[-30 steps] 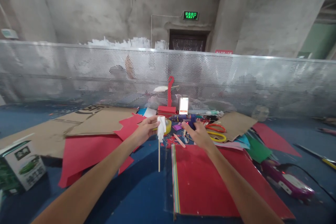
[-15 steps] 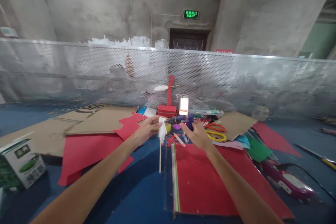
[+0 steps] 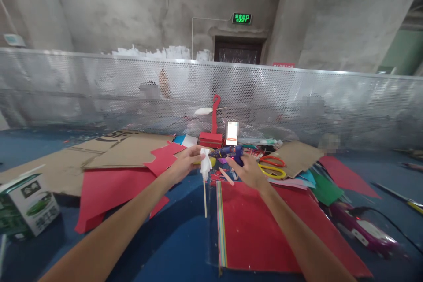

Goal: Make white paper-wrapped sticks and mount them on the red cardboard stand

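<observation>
Tilted wooden stick (image 3: pixel 205 200) slightly, dipped glue gun (image 3: pixel 228 153) closer to white wrap (image 3: pixel 205 165) since a second ago | pinching wrap in left hand (image 3: pixel 187 161), gripping gun in right hand (image 3: pixel 247 169) | aiming gun toward left hand, long axis near-level; hanging stick below it, near-upright

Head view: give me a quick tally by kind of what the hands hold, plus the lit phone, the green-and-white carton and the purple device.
Glue gun, in right hand: 1
White-topped stick, in left hand: 1
Phone: 1
Carton: 1
Purple device: 1
Total: 5
</observation>
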Tool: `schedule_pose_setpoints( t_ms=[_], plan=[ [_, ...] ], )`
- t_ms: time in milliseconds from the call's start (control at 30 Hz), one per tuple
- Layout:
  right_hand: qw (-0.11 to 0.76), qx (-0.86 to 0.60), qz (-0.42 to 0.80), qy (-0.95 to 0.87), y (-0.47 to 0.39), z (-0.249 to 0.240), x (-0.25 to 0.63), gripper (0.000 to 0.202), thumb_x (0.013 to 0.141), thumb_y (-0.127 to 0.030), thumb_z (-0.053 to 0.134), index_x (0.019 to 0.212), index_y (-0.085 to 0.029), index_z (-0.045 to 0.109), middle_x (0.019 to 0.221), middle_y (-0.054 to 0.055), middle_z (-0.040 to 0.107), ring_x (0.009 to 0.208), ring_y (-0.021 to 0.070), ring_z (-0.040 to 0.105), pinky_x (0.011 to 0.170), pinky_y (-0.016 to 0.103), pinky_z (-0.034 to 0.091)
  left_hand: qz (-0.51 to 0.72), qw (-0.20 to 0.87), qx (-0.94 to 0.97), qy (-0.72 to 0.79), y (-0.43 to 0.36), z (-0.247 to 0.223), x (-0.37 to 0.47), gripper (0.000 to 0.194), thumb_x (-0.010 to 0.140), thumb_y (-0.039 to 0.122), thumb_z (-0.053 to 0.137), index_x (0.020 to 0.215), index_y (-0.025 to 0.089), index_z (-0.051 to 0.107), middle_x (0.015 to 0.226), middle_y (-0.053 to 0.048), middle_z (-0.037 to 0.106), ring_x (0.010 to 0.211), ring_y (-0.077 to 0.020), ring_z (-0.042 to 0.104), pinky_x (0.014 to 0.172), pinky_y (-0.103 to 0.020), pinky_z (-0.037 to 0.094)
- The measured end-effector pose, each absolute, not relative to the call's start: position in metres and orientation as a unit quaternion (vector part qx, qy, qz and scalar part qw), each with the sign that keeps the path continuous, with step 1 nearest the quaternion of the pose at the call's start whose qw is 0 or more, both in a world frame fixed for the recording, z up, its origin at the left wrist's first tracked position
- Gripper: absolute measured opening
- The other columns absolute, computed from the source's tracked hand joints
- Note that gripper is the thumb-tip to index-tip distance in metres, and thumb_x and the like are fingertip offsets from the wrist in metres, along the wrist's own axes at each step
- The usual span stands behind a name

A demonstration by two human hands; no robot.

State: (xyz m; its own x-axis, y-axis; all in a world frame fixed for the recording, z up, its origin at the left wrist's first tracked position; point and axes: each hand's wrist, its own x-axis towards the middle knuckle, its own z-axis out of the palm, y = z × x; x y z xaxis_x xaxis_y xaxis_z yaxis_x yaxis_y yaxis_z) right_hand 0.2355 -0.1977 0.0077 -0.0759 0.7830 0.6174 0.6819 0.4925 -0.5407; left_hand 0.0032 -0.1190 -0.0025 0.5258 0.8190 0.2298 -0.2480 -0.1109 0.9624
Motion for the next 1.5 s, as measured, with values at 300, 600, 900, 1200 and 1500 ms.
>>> schedule_pose_setpoints(
  t_ms=[300,600,900,1200,1500],
  plan=[
    [0.468,-0.512,0.127,-0.709,-0.196,0.007,0.238,0.043,0.092,-0.052,0.050,0.064,-0.019,0.057,0.059,0.000,0.058,0.059,0.0157,0.055,0.057,0.025,0.038,0.462,0.622,0.584,0.243,-0.115,-0.003,0.001,0.037,0.072,0.030,0.082,0.100,0.017,0.062,0.095,-0.004,0.065,0.078,-0.0139,0.064,0.067,-0.025,0.054],
    [0.461,-0.520,0.206,-0.690,-0.197,0.008,0.237,0.047,0.091,-0.057,0.050,0.061,-0.020,0.051,0.049,-0.003,0.048,0.049,0.0135,0.049,0.051,0.025,0.037,0.452,0.628,0.596,0.215,-0.112,-0.005,-0.001,0.035,0.071,0.029,0.082,0.097,0.018,0.062,0.092,-0.002,0.064,0.082,-0.0143,0.064,0.074,-0.027,0.054],
    [0.457,-0.484,0.367,-0.649,-0.192,0.009,0.253,0.047,0.086,-0.063,0.055,0.069,-0.019,0.053,0.044,-0.007,0.044,0.038,0.0096,0.041,0.041,0.022,0.036,0.487,0.617,0.577,0.220,-0.113,0.001,-0.002,0.034,0.069,0.025,0.083,0.096,0.020,0.064,0.091,-0.002,0.066,0.084,-0.0149,0.064,0.078,-0.027,0.052],
    [0.486,-0.495,0.362,-0.623,-0.194,0.010,0.274,0.028,0.073,-0.033,0.070,0.093,-0.018,0.057,0.059,-0.006,0.054,0.048,0.0107,0.049,0.045,0.022,0.040,0.496,0.612,0.570,0.232,-0.109,0.000,-0.005,0.036,0.069,0.026,0.084,0.096,0.020,0.060,0.092,0.000,0.065,0.082,-0.0125,0.064,0.076,-0.024,0.052],
    [0.375,-0.635,0.160,-0.656,-0.175,-0.004,0.319,0.023,0.079,-0.039,0.069,0.087,-0.018,0.064,0.070,0.004,0.067,0.058,0.0193,0.062,0.048,0.025,0.043,0.470,0.512,0.664,0.274,-0.106,-0.005,-0.005,0.033,0.073,0.038,0.080,0.090,0.018,0.059,0.091,-0.001,0.065,0.081,-0.0149,0.065,0.071,-0.025,0.053]
  ],
)
